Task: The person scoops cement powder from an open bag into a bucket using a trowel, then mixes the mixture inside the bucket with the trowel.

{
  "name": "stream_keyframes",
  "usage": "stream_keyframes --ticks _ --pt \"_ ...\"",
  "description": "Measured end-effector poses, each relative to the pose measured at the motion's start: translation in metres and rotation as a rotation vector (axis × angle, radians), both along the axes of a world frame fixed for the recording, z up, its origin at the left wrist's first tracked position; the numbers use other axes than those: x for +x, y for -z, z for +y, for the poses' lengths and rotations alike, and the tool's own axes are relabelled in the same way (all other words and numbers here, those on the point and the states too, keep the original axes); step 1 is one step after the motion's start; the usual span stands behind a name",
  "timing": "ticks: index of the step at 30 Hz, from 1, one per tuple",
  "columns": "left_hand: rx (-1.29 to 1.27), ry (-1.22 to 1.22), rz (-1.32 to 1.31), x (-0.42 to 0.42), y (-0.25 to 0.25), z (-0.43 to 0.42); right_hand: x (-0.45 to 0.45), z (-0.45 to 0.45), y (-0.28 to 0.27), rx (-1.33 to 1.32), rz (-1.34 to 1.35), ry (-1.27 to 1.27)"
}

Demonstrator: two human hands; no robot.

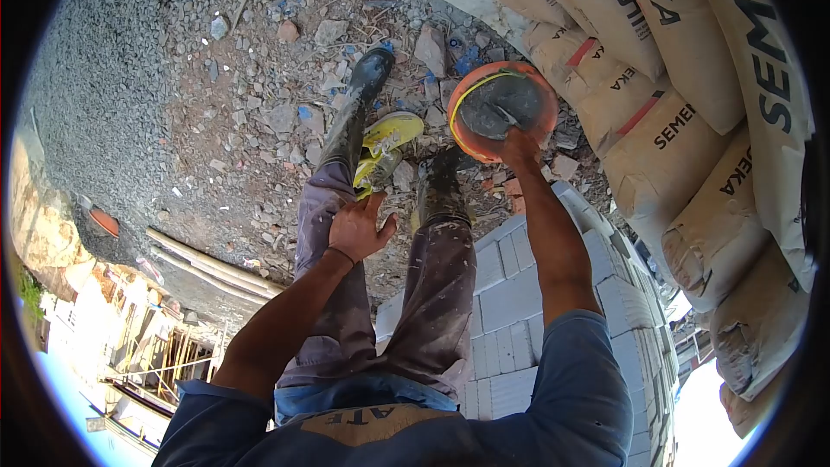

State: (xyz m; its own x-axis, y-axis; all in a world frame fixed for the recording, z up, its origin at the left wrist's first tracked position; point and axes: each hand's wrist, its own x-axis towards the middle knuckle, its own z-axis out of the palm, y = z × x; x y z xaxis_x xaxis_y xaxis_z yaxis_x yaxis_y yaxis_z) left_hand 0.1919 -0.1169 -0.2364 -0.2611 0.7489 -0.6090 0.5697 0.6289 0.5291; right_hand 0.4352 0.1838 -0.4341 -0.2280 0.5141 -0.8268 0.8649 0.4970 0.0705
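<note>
My right hand (520, 149) grips a trowel (505, 113) at the near rim of an orange bucket (546, 95). Inside the bucket is a dark grey cement-like mix (484, 112), with a yellow strap or hose (461, 104) curving along the left part of the rim. Part of the trowel's blade shows against the mix; its handle is mostly hidden by my fingers. My left hand (359, 229) lies open over my left knee, fingers and thumb apart, holding nothing. Just beyond it a yellow shoe or sandal (393, 131) is on the ground beside my boot (367, 78).
Stacked brown paper sacks (657, 121) with printed lettering rise at the right. Pale grey blocks (510, 294) are piled behind and beneath me. Broken stone and gravel (285, 52) cover the ground. Long poles (216, 264) lie at the left.
</note>
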Motion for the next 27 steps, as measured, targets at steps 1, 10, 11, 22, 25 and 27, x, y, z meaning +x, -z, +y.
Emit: stream_keyframes --ticks 1,10,11,22,25,27 --pt "0.002 0.002 0.010 0.000 0.000 0.000 0.005 -0.005 0.007 -0.027 0.016 0.043" --pt "0.015 -0.016 -0.021 0.000 0.004 -0.003 -0.020 -0.006 -0.019 -0.282 0.184 0.276" --pt "0.013 -0.018 -0.023 0.001 0.004 -0.004 -0.021 -0.004 -0.028 -0.253 0.202 0.276" --pt "-0.021 -0.022 -0.032 0.006 0.002 -0.001 -0.040 0.039 -0.042 0.188 0.132 -0.368" --pt "-0.004 -0.015 -0.023 0.007 0.003 -0.001 -0.022 0.047 -0.015 0.184 0.044 -0.390" --pt "0.001 -0.027 -0.021 0.007 0.004 -0.001 -0.009 0.044 -0.006 0.141 0.089 -0.469"
